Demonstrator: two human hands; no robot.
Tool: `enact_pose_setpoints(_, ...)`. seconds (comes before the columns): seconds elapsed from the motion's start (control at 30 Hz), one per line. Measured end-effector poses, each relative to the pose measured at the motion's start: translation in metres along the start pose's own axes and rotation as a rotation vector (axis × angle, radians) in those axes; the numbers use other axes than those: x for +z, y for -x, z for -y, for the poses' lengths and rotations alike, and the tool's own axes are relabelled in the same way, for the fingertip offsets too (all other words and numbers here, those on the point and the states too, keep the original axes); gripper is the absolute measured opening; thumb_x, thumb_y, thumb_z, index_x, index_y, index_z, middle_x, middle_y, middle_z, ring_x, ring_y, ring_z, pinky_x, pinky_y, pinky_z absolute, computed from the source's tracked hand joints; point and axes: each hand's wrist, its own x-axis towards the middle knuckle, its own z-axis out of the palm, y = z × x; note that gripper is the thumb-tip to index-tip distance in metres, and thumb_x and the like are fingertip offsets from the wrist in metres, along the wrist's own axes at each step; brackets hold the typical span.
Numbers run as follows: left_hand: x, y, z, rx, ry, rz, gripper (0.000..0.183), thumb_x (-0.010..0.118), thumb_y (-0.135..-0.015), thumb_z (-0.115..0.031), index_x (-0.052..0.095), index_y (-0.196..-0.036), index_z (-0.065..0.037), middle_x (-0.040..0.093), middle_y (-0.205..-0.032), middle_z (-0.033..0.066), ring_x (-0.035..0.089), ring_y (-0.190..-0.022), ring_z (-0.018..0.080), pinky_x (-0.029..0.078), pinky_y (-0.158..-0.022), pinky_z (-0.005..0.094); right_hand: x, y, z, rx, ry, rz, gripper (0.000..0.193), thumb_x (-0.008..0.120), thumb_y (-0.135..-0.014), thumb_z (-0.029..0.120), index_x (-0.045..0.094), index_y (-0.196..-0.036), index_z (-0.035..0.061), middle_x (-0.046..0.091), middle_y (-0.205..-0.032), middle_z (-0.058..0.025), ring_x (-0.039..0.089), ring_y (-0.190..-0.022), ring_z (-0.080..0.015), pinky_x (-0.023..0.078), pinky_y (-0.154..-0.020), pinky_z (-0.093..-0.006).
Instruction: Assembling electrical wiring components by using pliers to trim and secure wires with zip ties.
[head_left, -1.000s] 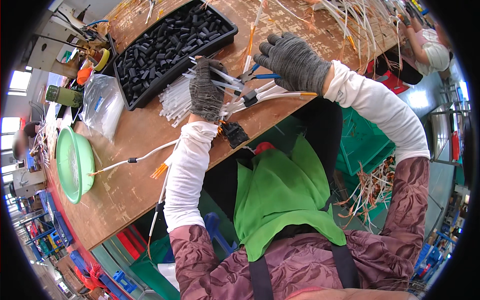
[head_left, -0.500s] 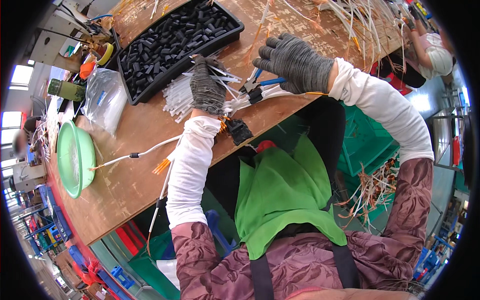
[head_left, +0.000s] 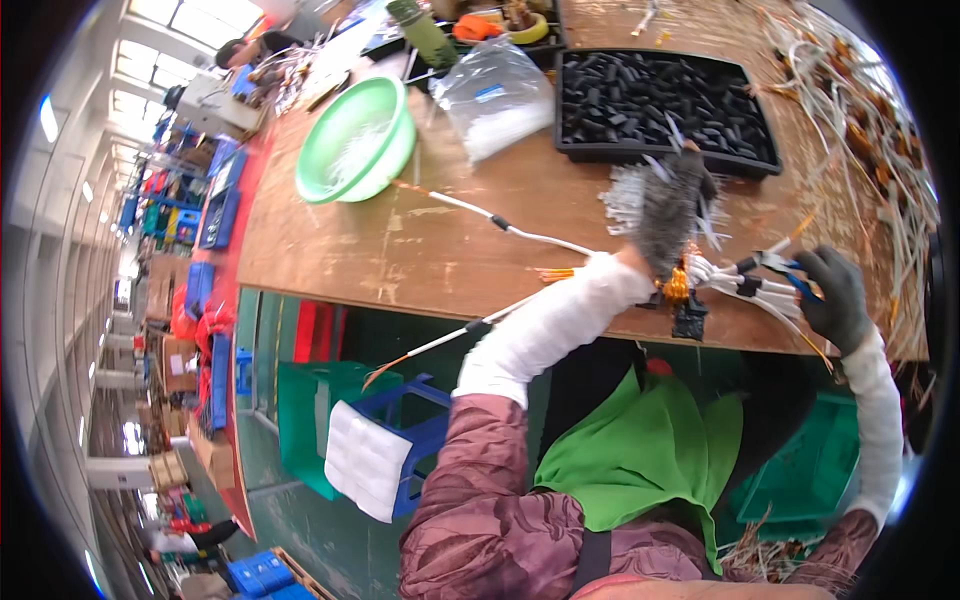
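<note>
Nearer me than the black tray (head_left: 600,153), my left fingers (head_left: 682,176) clasp white strips (head_left: 657,169); my right fingers (head_left: 820,268) grip blue-handled pliers (head_left: 789,266) by white cables (head_left: 722,278), which a slip could nick.

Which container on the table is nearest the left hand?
The black tray full of short black tubes; its near edge is right by the left hand. The clear bag and green bowl sit farther to the left.
</note>
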Motion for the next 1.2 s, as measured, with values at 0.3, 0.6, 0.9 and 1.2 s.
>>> enact_pose_setpoints(0.3, -0.334, -0.030, -0.142, 0.486, -1.920, -0.324, 0.055, 0.065, -0.077, -0.044, 0.058, -0.107, 0.001, 0.061, -0.101, 0.0174, 0.059, -0.088, 0.0281, 0.047, -0.077, 0.0342, 0.010, 0.096, -0.168, 0.418, 0.237, 0.010, 0.041, 0.064, -0.066, 0.013, 0.058, -0.106, 0.0036, 0.059, -0.098, -0.0162, 0.056, -0.092, -0.0340, 0.046, -0.078, -0.0394)
enact_pose_setpoints(0.6, -0.147, 0.025, -0.037, 0.429, -0.972, 0.326, 0.028, 0.067, -0.074, -0.021, 0.063, -0.096, -0.005, 0.064, -0.094, 0.0144, 0.060, -0.089, 0.0307, 0.047, -0.078, 0.0404, 0.037, 0.109, -0.185, 0.313, 0.116, -0.013, 0.032, 0.062, -0.076, 0.022, 0.058, -0.103, 0.0044, 0.059, -0.095, -0.0171, 0.056, -0.091, -0.0346, 0.045, -0.078, -0.0400)
enact_pose_setpoints(0.9, -0.038, -0.014, 0.031, -0.275, -1.247, 0.820, 0.056, 0.069, -0.063, -0.046, 0.066, -0.093, 0.001, 0.064, -0.093, 0.0210, 0.062, -0.086, 0.0336, 0.048, -0.077, 0.0388, 0.022, 0.140, -0.171, 0.310, 0.056, -0.124, 0.030, 0.057, -0.084, 0.012, 0.058, -0.112, 0.0012, 0.058, -0.111, -0.0141, 0.054, -0.104, -0.0281, 0.039, -0.092, -0.0338)
enact_pose_setpoints(1.2, -0.035, -0.012, 0.063, -0.394, -1.146, 0.690, 0.054, 0.076, -0.053, -0.043, 0.069, -0.089, -0.002, 0.066, -0.091, 0.0176, 0.064, -0.081, 0.0254, 0.051, -0.073, 0.0352, 0.003, -0.014, 0.041, -0.190, 0.169, 0.102, 0.106, 0.073, -0.047, 0.042, 0.031, -0.136, 0.0045, 0.033, -0.139, -0.0156, 0.027, -0.130, -0.0348, 0.018, -0.110, -0.0447)
